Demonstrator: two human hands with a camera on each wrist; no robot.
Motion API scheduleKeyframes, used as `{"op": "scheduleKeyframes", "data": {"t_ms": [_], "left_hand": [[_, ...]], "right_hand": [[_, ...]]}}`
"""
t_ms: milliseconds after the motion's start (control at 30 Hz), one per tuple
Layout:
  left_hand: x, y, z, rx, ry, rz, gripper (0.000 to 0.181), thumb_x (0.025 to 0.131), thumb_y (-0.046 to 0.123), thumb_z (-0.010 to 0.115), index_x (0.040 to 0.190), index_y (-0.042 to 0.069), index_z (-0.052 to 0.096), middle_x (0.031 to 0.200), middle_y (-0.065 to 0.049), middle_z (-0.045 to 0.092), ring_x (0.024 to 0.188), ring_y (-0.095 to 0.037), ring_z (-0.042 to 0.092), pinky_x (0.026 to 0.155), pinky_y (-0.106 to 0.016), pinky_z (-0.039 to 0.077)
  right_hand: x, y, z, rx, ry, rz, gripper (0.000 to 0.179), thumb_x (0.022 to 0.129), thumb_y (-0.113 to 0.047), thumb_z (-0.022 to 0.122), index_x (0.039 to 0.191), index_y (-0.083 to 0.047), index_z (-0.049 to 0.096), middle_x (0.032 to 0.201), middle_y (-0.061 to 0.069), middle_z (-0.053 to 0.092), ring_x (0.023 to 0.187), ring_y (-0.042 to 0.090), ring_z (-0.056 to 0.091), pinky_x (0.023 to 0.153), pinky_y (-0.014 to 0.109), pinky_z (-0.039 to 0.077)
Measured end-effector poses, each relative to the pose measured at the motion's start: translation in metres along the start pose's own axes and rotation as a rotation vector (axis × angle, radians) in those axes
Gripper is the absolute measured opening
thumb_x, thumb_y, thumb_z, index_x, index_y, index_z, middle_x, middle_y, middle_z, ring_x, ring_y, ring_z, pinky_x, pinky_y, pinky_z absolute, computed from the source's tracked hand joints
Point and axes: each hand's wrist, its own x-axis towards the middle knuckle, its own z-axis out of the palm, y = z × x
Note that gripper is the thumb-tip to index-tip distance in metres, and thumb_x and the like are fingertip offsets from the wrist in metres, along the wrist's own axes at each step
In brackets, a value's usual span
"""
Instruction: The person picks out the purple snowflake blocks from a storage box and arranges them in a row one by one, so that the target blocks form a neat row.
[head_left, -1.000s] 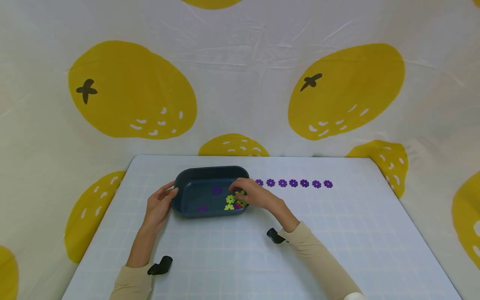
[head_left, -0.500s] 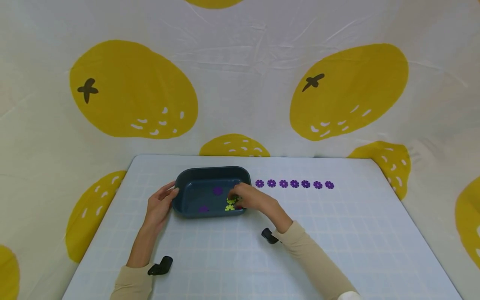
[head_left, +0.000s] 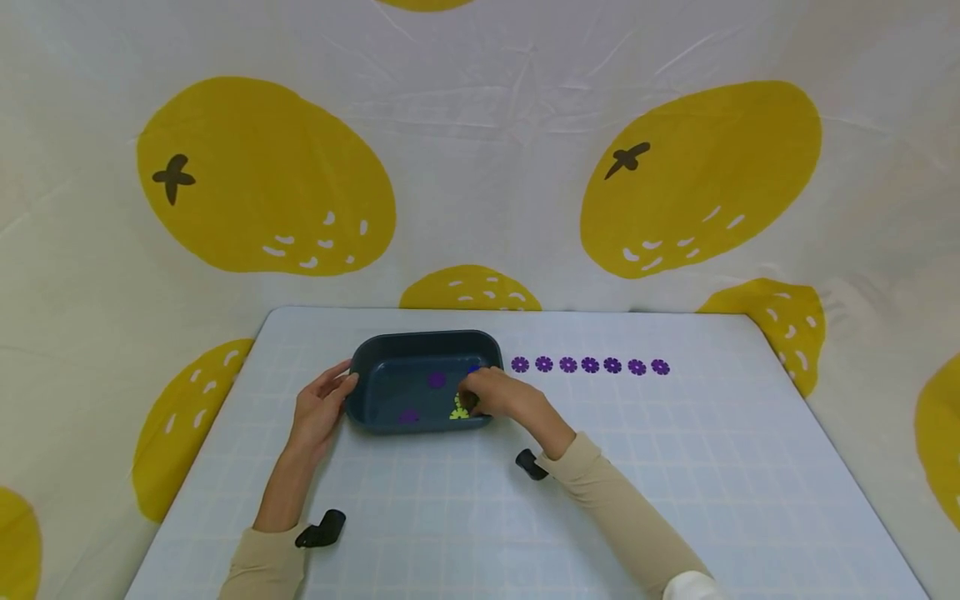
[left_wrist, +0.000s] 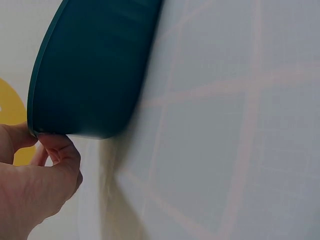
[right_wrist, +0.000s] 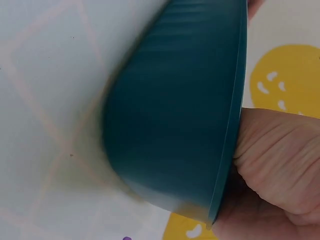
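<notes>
A dark teal tub (head_left: 390, 390) stands on the table with flower-shaped plastic discs in it. My left hand (head_left: 317, 412) pinches the tub's left rim between thumb and fingers, as the left wrist view also shows on the tub wall (left_wrist: 90, 75). My right hand (head_left: 504, 393) reaches over the right rim, fingers bent down among yellow-green discs (head_left: 459, 413). I cannot tell whether those fingertips hold a disc; in the right wrist view the tub wall (right_wrist: 175, 115) hides them. Two purple discs (head_left: 437, 380) lie on the tub floor, and a blue disc (head_left: 474, 368) shows behind the right hand.
To the right of the tub, several purple flower discs (head_left: 590, 365) form a straight row along the back of the table. The table has a pale checked cover (head_left: 420, 517). Behind it hangs a white cloth with yellow fruit prints (head_left: 270, 175).
My right hand has moved slightly left and deeper into the tub, covering more of the yellow-green discs. A blue disc has come into sight behind it. My left hand stays on the rim.
</notes>
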Motion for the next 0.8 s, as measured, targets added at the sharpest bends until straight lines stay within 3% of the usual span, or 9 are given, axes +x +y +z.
{"op": "scheduleKeyframes", "data": {"t_ms": [267,433,633,800], "left_hand": [[0.002,-0.004,0.003,-0.008,0.005,0.016,0.055,0.099,0.027,0.072,0.149,0.01,0.054,0.106,0.012,0.062,0.094,-0.002,0.055,0.074,-0.015,0.045],[0.003,-0.005,0.004,-0.003,0.0,0.019,0.056,0.099,0.026,0.072,0.149,0.009,0.054,0.107,0.011,0.061,0.093,-0.001,0.055,0.075,-0.015,0.046],[0.003,-0.005,0.001,0.003,-0.009,0.012,0.057,0.1,0.028,0.07,0.151,0.01,0.052,0.107,0.013,0.061,0.095,0.0,0.054,0.076,-0.014,0.045],[0.003,-0.004,0.001,0.0,0.023,0.009,0.056,0.099,0.028,0.072,0.149,0.011,0.054,0.11,0.011,0.06,0.096,-0.001,0.054,0.076,-0.015,0.045]], "right_hand": [[-0.002,0.003,-0.001,-0.025,-0.011,-0.005,0.007,0.091,-0.006,0.078,0.097,-0.008,0.076,0.091,0.002,0.071,0.088,0.016,0.064,0.092,0.04,0.044],[-0.003,0.006,0.0,-0.002,0.016,-0.066,0.007,0.09,-0.003,0.079,0.094,-0.006,0.074,0.089,0.005,0.072,0.081,0.014,0.062,0.088,0.038,0.044],[-0.007,0.016,0.007,0.125,0.149,-0.222,0.005,0.092,0.0,0.075,0.096,-0.001,0.072,0.09,0.008,0.071,0.078,0.014,0.061,0.076,0.025,0.052],[-0.005,0.026,0.019,0.147,0.327,-0.309,0.009,0.095,-0.002,0.073,0.104,-0.001,0.072,0.098,0.008,0.07,0.089,0.017,0.065,0.082,0.024,0.054]]}}
